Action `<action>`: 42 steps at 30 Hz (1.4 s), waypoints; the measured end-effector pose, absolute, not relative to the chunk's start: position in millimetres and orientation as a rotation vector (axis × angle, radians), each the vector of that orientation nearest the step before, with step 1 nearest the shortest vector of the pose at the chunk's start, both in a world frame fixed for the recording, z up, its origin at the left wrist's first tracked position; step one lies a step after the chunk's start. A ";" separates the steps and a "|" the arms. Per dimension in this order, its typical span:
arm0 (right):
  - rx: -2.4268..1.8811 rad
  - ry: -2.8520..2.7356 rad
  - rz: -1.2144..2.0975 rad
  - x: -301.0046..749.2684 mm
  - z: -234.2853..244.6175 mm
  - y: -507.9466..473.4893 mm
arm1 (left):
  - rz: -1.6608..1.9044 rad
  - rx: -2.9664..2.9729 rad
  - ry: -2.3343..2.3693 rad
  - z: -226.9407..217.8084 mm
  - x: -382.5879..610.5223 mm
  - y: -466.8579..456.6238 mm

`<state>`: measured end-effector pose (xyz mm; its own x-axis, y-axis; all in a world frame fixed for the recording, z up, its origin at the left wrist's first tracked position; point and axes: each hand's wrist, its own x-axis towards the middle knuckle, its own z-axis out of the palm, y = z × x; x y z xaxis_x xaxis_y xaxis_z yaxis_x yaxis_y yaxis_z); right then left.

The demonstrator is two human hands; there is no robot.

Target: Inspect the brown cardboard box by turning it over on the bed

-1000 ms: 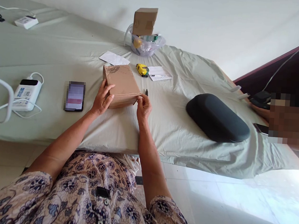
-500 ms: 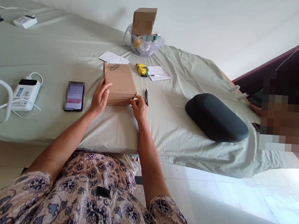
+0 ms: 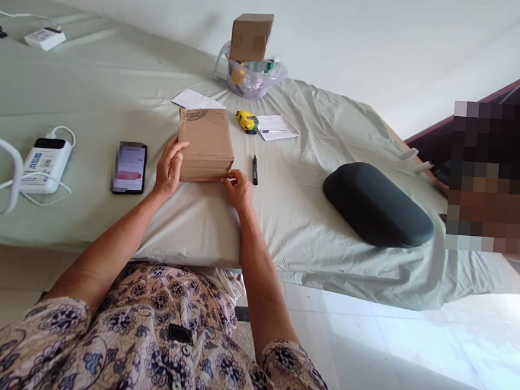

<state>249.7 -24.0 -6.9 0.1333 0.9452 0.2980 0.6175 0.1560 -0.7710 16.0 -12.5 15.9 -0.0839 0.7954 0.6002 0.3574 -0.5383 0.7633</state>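
Note:
A brown cardboard box (image 3: pixel 207 138) with dark scribbled marks at its far left corner rests on the cloth-covered table. My left hand (image 3: pixel 170 168) grips its left side, fingers bent over the top edge. At the near right corner my right hand (image 3: pixel 239 189) pinches the lower edge between thumb and fingers. A black marker pen (image 3: pixel 255 170) lies just right of the box. Beyond it sits a yellow tape measure (image 3: pixel 247 121), beside a white paper (image 3: pixel 277 128) with a thin pen on it. Another white sheet (image 3: pixel 198 100) lies behind the box.
On the left are a phone (image 3: pixel 130 169) and a white power bank (image 3: pixel 43 165) with cables. A clear plastic basket (image 3: pixel 254 82) at the back bears a smaller cardboard box (image 3: pixel 251 37). A black hard case (image 3: pixel 377 204) lies at right, near another person (image 3: pixel 495 199).
The box has turned slightly and shifted a little to the left. Both hands have moved left with it, the right one also slightly lower.

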 end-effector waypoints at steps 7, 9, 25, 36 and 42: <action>-1.320 -1.408 0.476 252.5 -10.0 -22.1 | 1.604 1.677 1.224 0.0 16.8 -4.9; -1.229 -1.380 0.429 254.0 -7.6 -22.5 | 1.544 1.606 1.174 -6.4 18.8 -2.5; -0.950 -1.719 0.425 229.6 -3.1 -37.3 | 1.481 1.879 1.424 -1.8 26.1 -15.6; -0.900 -1.894 0.389 210.9 -4.7 -45.3 | 1.579 2.132 1.345 10.1 37.5 -23.4; -1.031 -1.908 0.375 213.2 -1.0 -45.1 | 1.606 2.079 1.360 11.2 38.8 -21.9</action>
